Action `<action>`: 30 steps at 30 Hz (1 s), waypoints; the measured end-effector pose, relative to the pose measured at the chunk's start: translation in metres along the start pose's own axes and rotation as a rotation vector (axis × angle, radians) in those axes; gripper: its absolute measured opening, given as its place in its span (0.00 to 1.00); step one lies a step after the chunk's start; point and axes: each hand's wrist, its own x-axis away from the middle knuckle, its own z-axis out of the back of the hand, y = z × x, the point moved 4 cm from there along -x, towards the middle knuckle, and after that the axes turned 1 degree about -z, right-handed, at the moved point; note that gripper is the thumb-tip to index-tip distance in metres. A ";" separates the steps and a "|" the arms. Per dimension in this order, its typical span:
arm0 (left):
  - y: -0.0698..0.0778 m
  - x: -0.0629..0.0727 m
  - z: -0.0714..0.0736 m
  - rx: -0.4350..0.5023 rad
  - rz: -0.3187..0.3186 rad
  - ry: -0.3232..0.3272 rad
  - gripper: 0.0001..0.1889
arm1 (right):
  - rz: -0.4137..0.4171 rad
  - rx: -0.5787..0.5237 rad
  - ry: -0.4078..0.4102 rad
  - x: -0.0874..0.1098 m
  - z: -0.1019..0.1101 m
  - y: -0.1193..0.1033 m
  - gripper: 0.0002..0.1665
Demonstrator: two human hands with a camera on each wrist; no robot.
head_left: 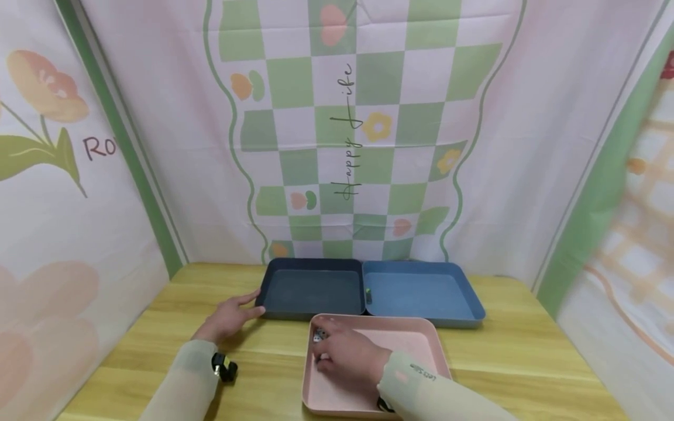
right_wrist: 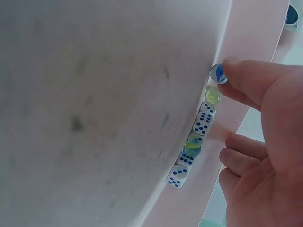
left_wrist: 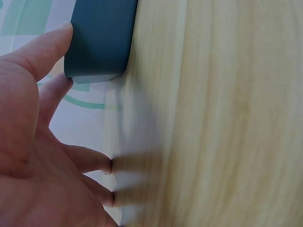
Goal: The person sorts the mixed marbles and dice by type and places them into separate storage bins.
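Pink plastic-looking tray [head_left: 416,339], right hand [head_left: 350,351] down inside it; thumb and a finger were closed in a pinch on a blue marble [right_wrist: 218,74], right up by the tray's side wall, other fingers loosely bent with nothing in them; a yellowish marble [right_wrist: 212,95] sat just beside it, then a row of white dice [right_wrist: 202,123] with blue pips ran on along the foot of that wall, with a green marble [right_wrist: 192,148] in among them. Left hand [head_left: 227,318] was spread wide, gripping nothing; thumb and index just touched the near left corner of the dark tray [head_left: 316,286]; that one stood right beside the blue tray [head_left: 421,289], both behind the pink one on the wood-look table [head_left: 516,351]; something small and greenish [head_left: 368,295] lay by the blue tray's left wall, too tiny to make out; checked curtain [head_left: 379,76] at the back, fwiw.
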 end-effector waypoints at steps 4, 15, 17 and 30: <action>0.000 0.001 0.000 0.002 0.004 -0.001 0.35 | 0.002 0.001 -0.009 0.000 0.001 0.000 0.04; 0.002 0.002 0.000 0.040 0.007 -0.004 0.36 | -0.032 -0.036 -0.062 -0.001 -0.004 0.004 0.04; 0.002 0.003 0.000 0.041 0.009 -0.004 0.36 | -0.031 -0.052 -0.061 -0.001 -0.005 0.007 0.04; 0.006 0.007 0.001 0.033 -0.001 0.003 0.35 | -0.019 -0.156 0.014 0.003 -0.001 0.011 0.07</action>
